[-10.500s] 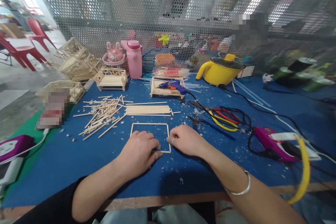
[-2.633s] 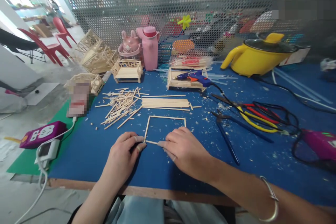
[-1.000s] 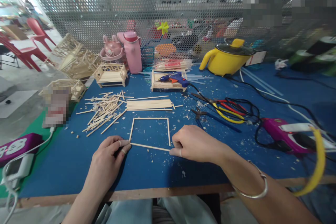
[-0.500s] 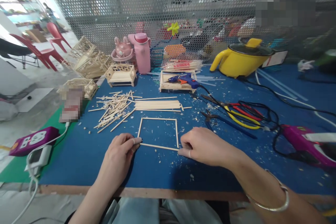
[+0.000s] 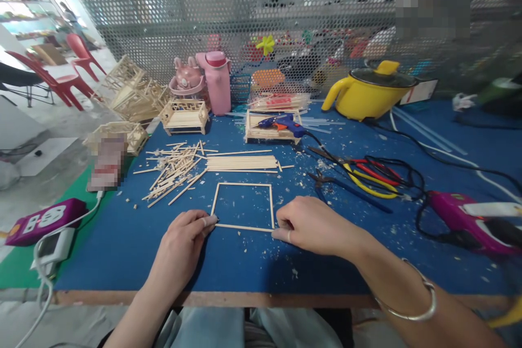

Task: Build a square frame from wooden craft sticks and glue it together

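Observation:
Four-sided and thin, a rectangle of wooden sticks [image 5: 243,227] lies flat on the blue tabletop in front of me. My left hand [image 5: 183,239] is closed at its near left corner, thumb and fingers pinched on the stick end. At the near right corner my right hand [image 5: 314,225] is curled, its thumb and fingertips closed on that end of the front stick. Behind the rectangle rests a row of straight sticks [image 5: 242,162]. A loose heap of shorter sticks [image 5: 179,171] is to its left.
A blue glue gun [image 5: 287,124] lies across a small wooden bed-like model [image 5: 272,138]. Pliers [image 5: 350,190] with cables around them are on the right, near a yellow pot [image 5: 369,98]. A pink bottle [image 5: 219,87] and more wooden models [image 5: 184,118] stand at the back left.
The view has shifted slightly. Both hands stay at the near corners, and the front stick's right end appears a little closer to the right side stick.

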`<action>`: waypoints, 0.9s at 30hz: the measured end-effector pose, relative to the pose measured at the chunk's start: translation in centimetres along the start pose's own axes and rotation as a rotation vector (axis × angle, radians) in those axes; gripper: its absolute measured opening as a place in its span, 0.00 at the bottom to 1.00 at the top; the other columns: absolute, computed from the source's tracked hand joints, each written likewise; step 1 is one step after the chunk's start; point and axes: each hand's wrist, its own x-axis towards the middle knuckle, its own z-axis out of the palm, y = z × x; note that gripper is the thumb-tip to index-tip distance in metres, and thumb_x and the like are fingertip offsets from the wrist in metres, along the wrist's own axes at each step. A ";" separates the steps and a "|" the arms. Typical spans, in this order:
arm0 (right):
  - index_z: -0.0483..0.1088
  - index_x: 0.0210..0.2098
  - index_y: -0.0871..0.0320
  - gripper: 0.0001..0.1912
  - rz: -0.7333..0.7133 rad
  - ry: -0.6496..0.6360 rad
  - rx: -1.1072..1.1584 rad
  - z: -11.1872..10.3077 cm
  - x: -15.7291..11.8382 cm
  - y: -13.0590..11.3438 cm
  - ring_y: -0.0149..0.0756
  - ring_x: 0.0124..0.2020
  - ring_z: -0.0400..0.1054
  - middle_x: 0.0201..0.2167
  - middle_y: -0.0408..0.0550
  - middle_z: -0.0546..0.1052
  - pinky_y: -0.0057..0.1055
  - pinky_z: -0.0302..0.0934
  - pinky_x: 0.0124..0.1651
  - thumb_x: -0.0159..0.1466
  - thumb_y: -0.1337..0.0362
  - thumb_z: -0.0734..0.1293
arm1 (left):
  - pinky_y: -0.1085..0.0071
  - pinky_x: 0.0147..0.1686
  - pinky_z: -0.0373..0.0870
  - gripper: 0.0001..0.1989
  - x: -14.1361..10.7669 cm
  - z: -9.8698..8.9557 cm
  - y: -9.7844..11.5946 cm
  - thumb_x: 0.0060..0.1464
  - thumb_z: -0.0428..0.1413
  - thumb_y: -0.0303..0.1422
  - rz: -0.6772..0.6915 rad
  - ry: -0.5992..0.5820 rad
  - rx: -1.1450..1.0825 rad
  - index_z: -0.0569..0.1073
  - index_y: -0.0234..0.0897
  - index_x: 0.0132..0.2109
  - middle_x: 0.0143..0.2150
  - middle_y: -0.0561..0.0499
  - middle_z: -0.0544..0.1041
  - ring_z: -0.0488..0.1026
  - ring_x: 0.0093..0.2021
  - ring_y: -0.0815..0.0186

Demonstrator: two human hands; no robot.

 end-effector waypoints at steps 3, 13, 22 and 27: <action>0.69 0.18 0.57 0.15 0.006 -0.006 -0.002 0.0 0.1 0.0 0.30 0.22 0.63 0.17 0.44 0.72 0.27 0.42 0.24 0.57 0.57 0.65 | 0.73 0.39 0.70 0.11 0.0 0.0 0.0 0.58 0.49 0.31 0.005 0.009 -0.007 0.77 0.40 0.41 0.40 0.50 0.76 0.73 0.39 0.67; 0.68 0.18 0.57 0.16 0.007 -0.025 0.022 0.0 0.1 0.2 0.30 0.22 0.62 0.18 0.43 0.72 0.27 0.43 0.25 0.57 0.55 0.66 | 0.70 0.41 0.71 0.10 0.1 -0.2 0.0 0.57 0.50 0.33 -0.067 -0.025 -0.046 0.74 0.39 0.43 0.41 0.49 0.77 0.73 0.42 0.64; 0.69 0.21 0.58 0.15 0.039 -0.052 0.316 -1.6 -0.7 2.9 0.26 0.21 0.59 0.18 0.38 0.69 0.23 0.48 0.24 0.54 0.52 0.67 | 0.70 0.43 0.70 0.11 0.0 -0.5 0.1 0.57 0.51 0.37 -0.079 -0.036 -0.084 0.73 0.41 0.43 0.42 0.49 0.77 0.73 0.43 0.64; 0.69 0.23 0.57 0.13 0.100 0.073 0.245 -2.0 -0.8 3.7 0.27 0.22 0.59 0.19 0.39 0.69 0.25 0.48 0.25 0.58 0.55 0.63 | 0.72 0.40 0.69 0.10 -1.0 -1.6 1.2 0.55 0.52 0.38 -0.171 0.124 -0.124 0.74 0.40 0.40 0.39 0.51 0.77 0.74 0.39 0.66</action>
